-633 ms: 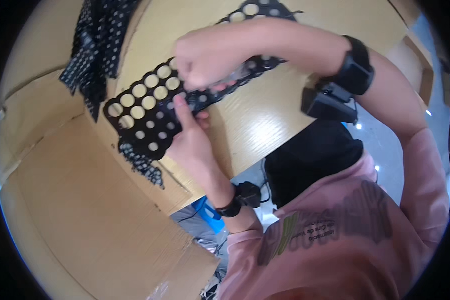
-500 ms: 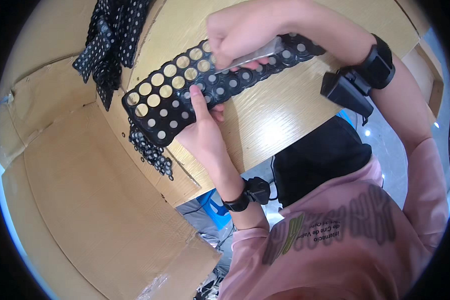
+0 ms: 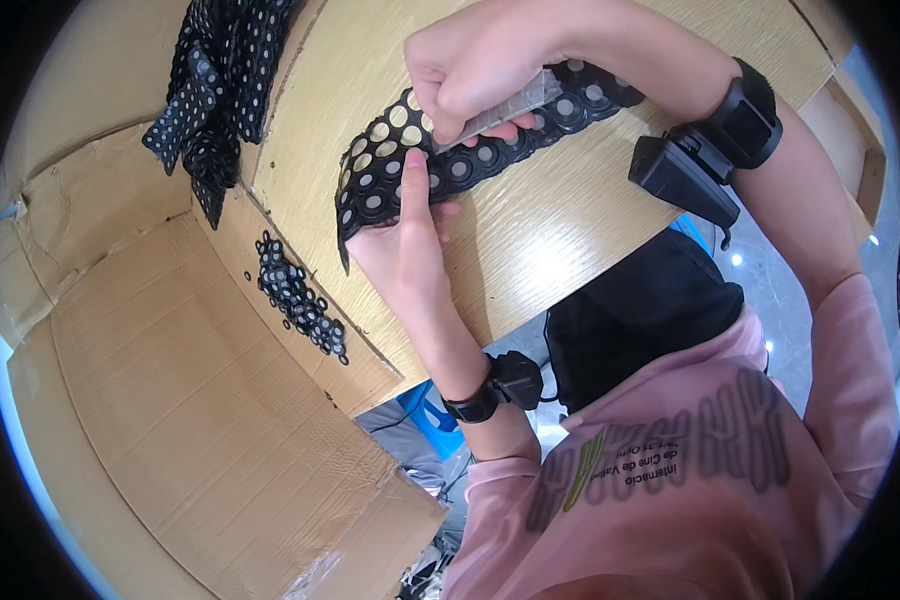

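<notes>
A black rubbery sheet (image 3: 580,95) with rows of round holes and grey discs lies slantwise over the table. My left hand (image 3: 405,260) is closed on its near edge, thumb on top and fingers underneath. The sheet's left end is bent sharply beside this hand. Above the sheet, my right hand (image 3: 480,75) is closed round a flat, translucent grey strip (image 3: 520,103), whose lower end meets the sheet near my left thumb. Pale table wood shows through several holes at the left part; grey discs fill those along the near edge. My right palm hides part of the far edge.
A heap of small black rings with grey centres (image 3: 298,300) lies on cardboard at the table's left edge. Black dotted sheets (image 3: 215,95) hang in a bunch at the far left. A large open cardboard box (image 3: 200,390) stands left of the wooden table (image 3: 570,200).
The sheet's left end, flat and reaching past the table edge before, is now bent and drawn in to the right, uncovering the heap. My right hand has shifted slightly left.
</notes>
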Motion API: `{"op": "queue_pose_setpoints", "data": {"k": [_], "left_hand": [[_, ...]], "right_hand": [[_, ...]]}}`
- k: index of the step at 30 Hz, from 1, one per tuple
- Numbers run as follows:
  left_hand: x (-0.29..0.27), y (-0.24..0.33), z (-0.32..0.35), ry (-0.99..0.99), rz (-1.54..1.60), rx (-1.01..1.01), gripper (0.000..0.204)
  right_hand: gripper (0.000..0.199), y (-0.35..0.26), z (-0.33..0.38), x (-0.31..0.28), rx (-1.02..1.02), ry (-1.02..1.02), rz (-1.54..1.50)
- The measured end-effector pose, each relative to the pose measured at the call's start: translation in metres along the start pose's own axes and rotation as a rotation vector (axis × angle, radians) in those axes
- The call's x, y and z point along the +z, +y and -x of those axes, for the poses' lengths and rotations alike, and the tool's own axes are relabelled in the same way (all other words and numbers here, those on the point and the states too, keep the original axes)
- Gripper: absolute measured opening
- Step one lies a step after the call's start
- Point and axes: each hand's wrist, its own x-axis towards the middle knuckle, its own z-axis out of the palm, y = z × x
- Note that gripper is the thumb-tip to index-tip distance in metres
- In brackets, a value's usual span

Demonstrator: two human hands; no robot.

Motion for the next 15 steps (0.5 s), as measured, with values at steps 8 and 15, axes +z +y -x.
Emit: {"op": "queue_pose_setpoints", "data": {"k": [8, 15], "left_hand": [[0.001, -0.003, 0.002, 0.045, 0.147, 0.000, 0.021], [0.002, -0.007, 0.003, 0.052, 0.194, 0.068, 0.020]], "right_hand": [[0.021, 0.002, 0.000, 0.003, -0.011, 0.047, -0.108], [0.019, 0.010, -0.012, 0.012, -0.066, 0.094, -0.189]]}}
